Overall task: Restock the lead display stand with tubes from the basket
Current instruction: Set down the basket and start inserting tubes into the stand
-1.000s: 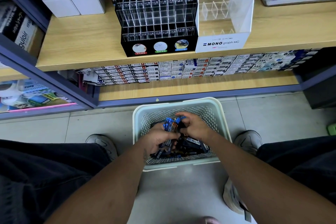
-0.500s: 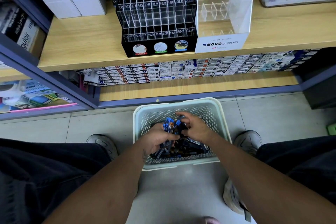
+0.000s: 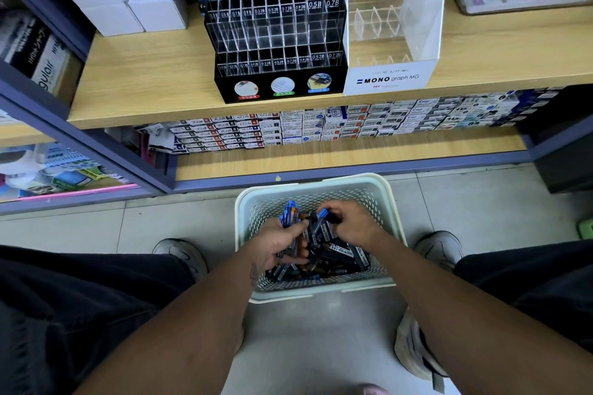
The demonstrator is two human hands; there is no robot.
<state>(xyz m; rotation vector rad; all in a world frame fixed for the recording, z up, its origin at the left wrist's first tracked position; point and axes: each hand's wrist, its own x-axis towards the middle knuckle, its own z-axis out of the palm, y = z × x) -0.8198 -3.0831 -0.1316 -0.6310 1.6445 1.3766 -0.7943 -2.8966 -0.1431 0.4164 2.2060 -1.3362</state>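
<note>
Lead tubes [image 3: 324, 258] heaped in pale perforated basket [image 3: 396, 218] on floor, below shelf. Left hand [image 3: 276, 245] curled round a bundle of blue-capped tubes [image 3: 290, 218]; right hand [image 3: 351, 223] pinching a single blue-capped tube [image 3: 322, 218] just beside it. Black lead display stand [image 3: 279, 51] on wooden shelf [image 3: 144, 80] above, lower compartments unfilled.
</note>
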